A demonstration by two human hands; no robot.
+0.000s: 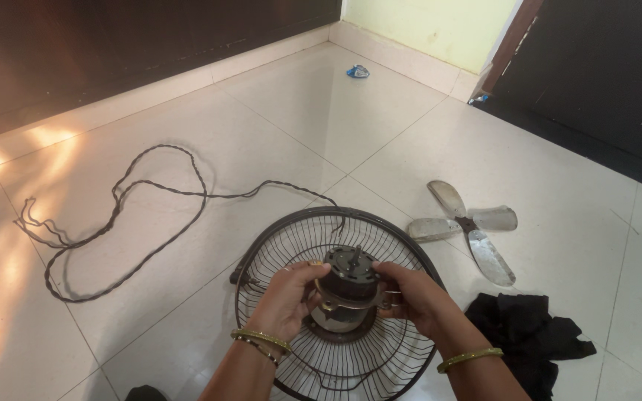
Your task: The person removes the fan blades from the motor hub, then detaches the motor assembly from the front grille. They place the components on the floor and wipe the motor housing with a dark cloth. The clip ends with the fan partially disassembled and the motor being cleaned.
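Metal bracket (351,301), a curved strap, sits pinched between both hands across the near face of the fan motor (349,286). Left hand (287,301) has its grip clenched on the strap's left end, thumb and fingers wrapped toward the motor body; right hand (410,297) is grasping the right end, fingertips on the strap. Both are about equally close, one on each side, so the motor lies directly between the grips. Motor axis stands roughly upright, shaft (356,253) pointing up and slightly away to the far side; the strap's long axis runs left-right, across that shaft. Motor rests at the centre of the black wire guard (258,249), which lies flat on the tiled floor (187,312). Bangles on both wrists. Dark twisted cord (124,215) leaves the guard's far rim and loops off to the left, loose ends bare. Three-blade metal fan blade (466,226) lies flat to the right, well apart from the guard. Black cloth (529,334) bunched near right, just beside the right forearm.
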